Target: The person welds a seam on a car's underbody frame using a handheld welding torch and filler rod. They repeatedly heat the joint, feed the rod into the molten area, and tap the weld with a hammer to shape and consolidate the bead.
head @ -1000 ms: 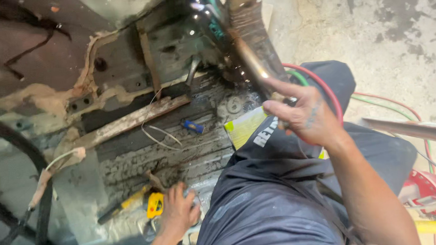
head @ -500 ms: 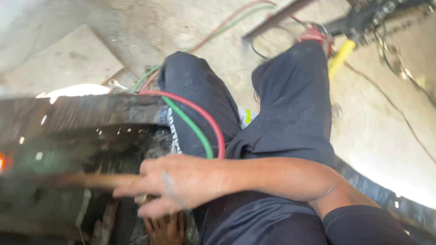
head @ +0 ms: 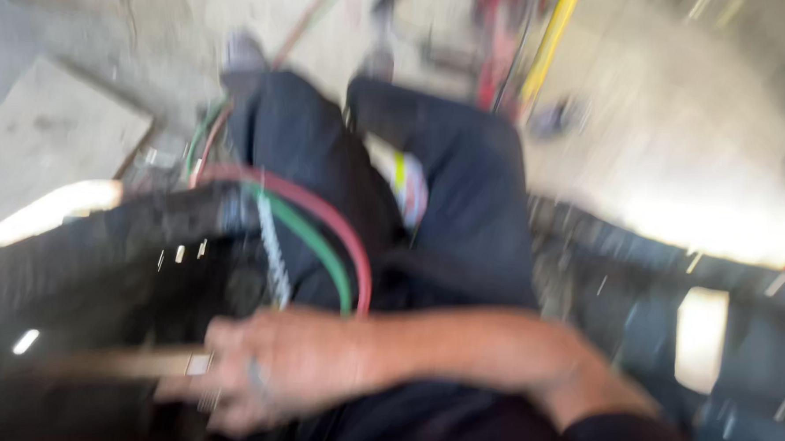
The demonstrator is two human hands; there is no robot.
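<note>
Seemingly mid-work, the right hand point(head: 280, 371) at seven o'clock is closed around a thin pale metal rod point(head: 121, 365) pointing toward nine over dark blurred metal. Red and green hoses point(head: 327, 241) arc above. The left hand is unseen.

No packages, signs or screens visible; frame heavily blurred; no label discernible.

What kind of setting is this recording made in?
Probably a repair or welding workshop, though the frame is badly blurred. Signs: a bare concrete floor, paired red and green hoses looped over dark trousers, and dark, worn metal bodywork. The right hand grasps a thin rod.
</note>
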